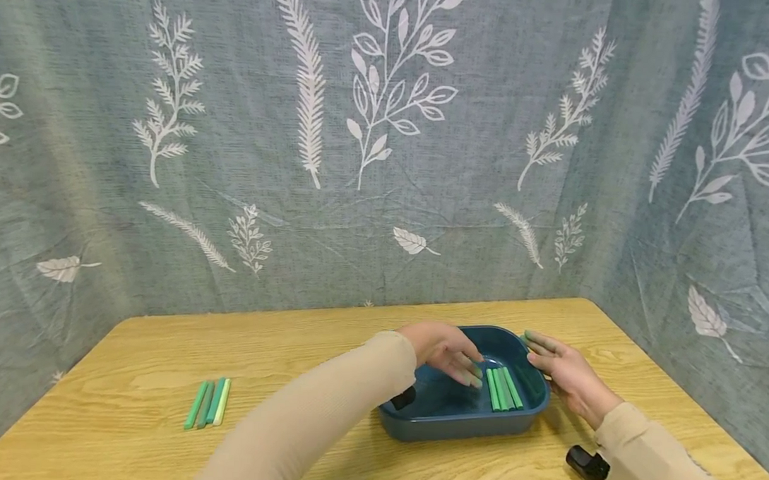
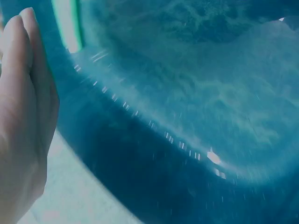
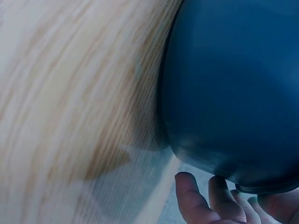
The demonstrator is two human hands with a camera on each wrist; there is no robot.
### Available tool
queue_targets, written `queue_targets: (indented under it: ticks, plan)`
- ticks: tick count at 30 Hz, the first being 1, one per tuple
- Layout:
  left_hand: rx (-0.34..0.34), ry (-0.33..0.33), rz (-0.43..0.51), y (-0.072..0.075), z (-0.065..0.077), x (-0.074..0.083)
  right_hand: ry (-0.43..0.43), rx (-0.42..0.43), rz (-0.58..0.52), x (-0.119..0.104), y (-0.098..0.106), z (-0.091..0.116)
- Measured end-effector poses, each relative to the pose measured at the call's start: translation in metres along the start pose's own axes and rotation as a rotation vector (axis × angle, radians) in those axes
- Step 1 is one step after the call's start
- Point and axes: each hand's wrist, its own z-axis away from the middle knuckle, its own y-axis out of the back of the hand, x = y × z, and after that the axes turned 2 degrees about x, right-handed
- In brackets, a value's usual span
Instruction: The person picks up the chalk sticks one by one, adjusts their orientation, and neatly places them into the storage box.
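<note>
A dark blue rectangular tub [image 1: 454,427] with rounded corners stands on the table's right half. Several green chalk-like sticks [image 1: 503,390] lie side by side at the right of its floor. My left hand [image 1: 447,352] hangs over the tub's interior, fingers extended and close together, holding nothing visible. One green stick [image 2: 68,23] shows beyond its fingers [image 2: 28,60] in the left wrist view. At the tub's right rim is my right hand [image 1: 567,373], fingers loosely extended outside the wall. Its thumb meets the rim; fingers [image 3: 191,198] appear below the tub in the right wrist view.
Several more sticks [image 1: 207,403] in different greens lie in a row on the left part of the wooden table [image 1: 132,372]. A grey-green curtain [image 1: 236,122] with white leaf prints surrounds the back and sides.
</note>
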Motion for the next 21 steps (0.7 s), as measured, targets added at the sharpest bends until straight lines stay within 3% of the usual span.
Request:
queue_targets:
  ticks: [4,10,21]
  plan:
    - [0.002,-0.075,0.021,0.011,0.018,-0.001,-0.001,-0.011,-0.007,0.001,-0.001,0.000]
    - [0.044,-0.147,0.031,0.033,0.035,-0.007,-0.004,-0.025,0.002,-0.002,-0.001,0.000]
    - [0.057,-0.244,0.019,0.058,0.063,-0.036,-0.012,-0.029,0.019,-0.001,0.000,0.002]
